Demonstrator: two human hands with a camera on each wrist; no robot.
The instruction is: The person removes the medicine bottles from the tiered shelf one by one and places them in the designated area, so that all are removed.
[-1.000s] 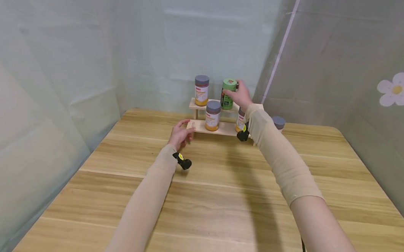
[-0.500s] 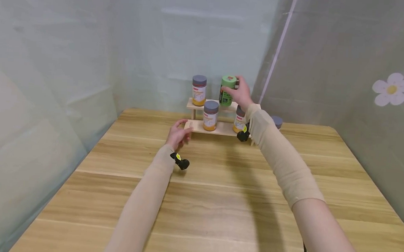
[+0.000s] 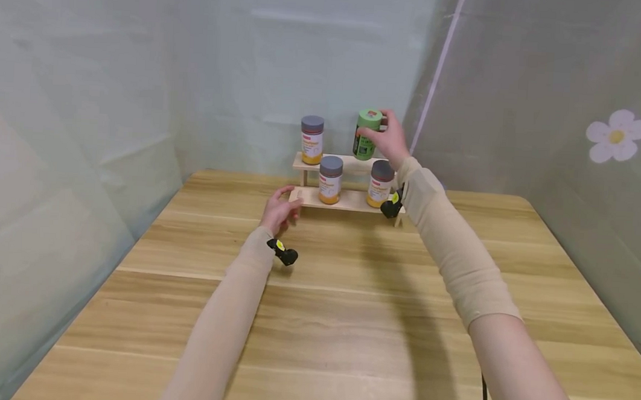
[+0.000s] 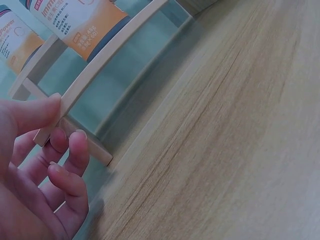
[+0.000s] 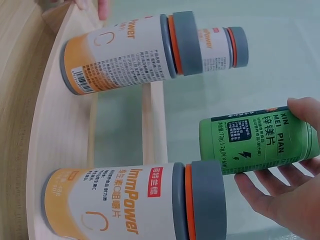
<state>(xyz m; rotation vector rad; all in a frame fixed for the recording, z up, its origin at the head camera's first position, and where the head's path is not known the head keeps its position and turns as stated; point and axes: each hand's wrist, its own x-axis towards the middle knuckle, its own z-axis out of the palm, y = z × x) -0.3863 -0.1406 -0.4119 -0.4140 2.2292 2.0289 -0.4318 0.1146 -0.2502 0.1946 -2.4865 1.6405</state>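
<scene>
My right hand [image 3: 391, 140] grips a green supplement bottle [image 3: 364, 145] near its lid, holding it above the upper tier of a small two-tier wooden shelf [image 3: 347, 200]. In the right wrist view the green bottle [image 5: 255, 142] is tilted in that camera's frame, its base apart from the wood. At the shelf's left end my left hand [image 3: 279, 211] pinches the lower board, thumb on top and fingers beneath, as the left wrist view shows at the board's end [image 4: 75, 97]. Grey-lidded bottles stand on the shelf: one on the upper tier [image 3: 312, 142], two on the lower, left [image 3: 330, 181] and right [image 3: 380, 185].
The shelf stands near the back of a wooden table [image 3: 325, 321]. Pale curtain [image 3: 317, 55] hangs close behind it and along both sides. A black cable [image 3: 485, 399] runs by my right arm. My right forearm covers the table right of the shelf.
My right hand has lifted the green bottle off the upper tier, up and slightly right. A grey-lidded bottle beyond the right forearm is now hidden by it. My left hand keeps its pinch.
</scene>
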